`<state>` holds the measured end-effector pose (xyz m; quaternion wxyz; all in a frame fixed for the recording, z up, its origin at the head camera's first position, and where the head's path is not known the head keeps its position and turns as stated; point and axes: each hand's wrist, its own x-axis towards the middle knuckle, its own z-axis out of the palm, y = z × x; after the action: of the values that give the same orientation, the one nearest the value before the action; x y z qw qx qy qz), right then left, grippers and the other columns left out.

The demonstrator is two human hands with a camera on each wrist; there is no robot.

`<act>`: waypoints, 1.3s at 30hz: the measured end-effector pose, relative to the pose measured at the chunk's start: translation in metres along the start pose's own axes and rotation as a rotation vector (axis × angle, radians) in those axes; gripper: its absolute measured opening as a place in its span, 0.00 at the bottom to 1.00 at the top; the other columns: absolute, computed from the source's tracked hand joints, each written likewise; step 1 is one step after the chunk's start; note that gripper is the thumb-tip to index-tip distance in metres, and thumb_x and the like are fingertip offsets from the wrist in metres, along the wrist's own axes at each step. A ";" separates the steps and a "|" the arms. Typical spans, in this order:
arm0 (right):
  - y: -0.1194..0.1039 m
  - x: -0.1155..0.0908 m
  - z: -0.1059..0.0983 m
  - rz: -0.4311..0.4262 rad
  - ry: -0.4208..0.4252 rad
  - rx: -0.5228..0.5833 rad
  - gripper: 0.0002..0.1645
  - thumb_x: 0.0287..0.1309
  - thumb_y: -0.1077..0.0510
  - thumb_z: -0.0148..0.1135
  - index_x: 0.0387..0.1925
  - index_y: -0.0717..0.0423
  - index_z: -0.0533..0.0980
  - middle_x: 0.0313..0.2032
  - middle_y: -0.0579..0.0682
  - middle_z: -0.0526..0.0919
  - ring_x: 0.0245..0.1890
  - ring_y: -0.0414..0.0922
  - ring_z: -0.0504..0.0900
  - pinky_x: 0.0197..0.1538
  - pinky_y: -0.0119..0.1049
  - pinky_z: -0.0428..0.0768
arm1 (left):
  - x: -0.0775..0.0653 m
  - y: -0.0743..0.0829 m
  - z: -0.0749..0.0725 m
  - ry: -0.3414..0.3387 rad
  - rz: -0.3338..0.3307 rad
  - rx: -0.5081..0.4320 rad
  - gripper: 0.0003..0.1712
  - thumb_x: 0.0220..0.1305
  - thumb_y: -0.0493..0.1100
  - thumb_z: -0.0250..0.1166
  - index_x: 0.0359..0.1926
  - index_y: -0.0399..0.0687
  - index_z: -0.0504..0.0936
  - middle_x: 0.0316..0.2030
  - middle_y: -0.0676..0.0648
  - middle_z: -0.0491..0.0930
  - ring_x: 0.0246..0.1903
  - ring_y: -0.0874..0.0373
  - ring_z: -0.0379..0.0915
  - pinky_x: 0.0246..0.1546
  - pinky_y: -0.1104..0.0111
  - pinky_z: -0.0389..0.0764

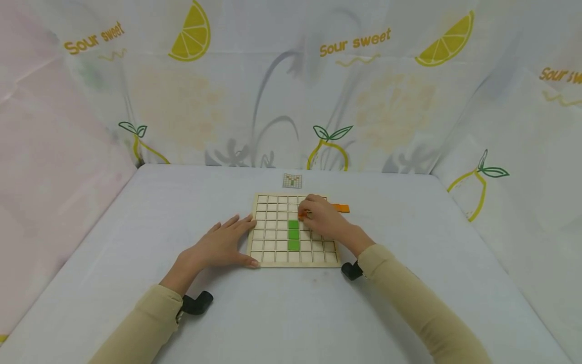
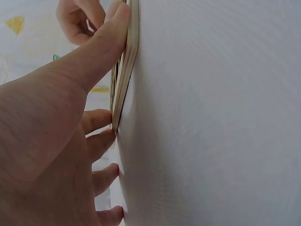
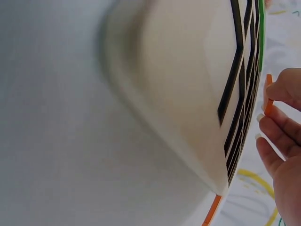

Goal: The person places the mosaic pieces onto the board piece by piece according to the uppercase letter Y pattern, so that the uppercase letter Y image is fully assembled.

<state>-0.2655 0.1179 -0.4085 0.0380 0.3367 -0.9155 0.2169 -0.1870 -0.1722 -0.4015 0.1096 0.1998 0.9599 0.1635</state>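
So the fingers of the right hand (image 1: 325, 218) are pinching a thin orange tile (image 3: 268, 96), thumb on one face. The tile is standing on edge at the grid board (image 1: 295, 264), just up and right of the top green one; can't tell if it's actually touching down.

Handling-wise, I'm guessing it's super light, stiff and a bit slick, so not fragile but easy to drop. Best hold is probably across the flat faces near the upper edge, keeping the lower edge free.

The left hand (image 1: 223, 243) isn't grasping anything: its fingers are spreading along the board's left side, thumb resting on the near corner. The board is looking like stiff, fairly light wood that could slide, so the rim seems the spot to hold.

Further out, three green tiles (image 1: 293, 235) are lining up in a column, spare orange pieces (image 1: 343, 208) are lying off the right edge, and a printed card (image 1: 292, 181) is lying beyond the board on the white worktop (image 1: 282, 318).
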 end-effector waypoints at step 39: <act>-0.014 0.036 0.000 -0.048 -0.044 -0.067 0.06 0.60 0.67 0.61 0.33 0.56 0.81 0.32 0.51 0.79 0.34 0.45 0.72 0.42 0.37 0.74 | 0.001 -0.002 -0.001 -0.003 0.000 0.003 0.65 0.44 0.74 0.72 0.77 0.51 0.57 0.79 0.47 0.51 0.78 0.39 0.43 0.71 0.33 0.49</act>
<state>-0.2844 0.0873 -0.3958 0.0342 0.3619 -0.9145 0.1776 -0.1882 -0.1735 -0.4017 0.1108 0.2004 0.9599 0.1619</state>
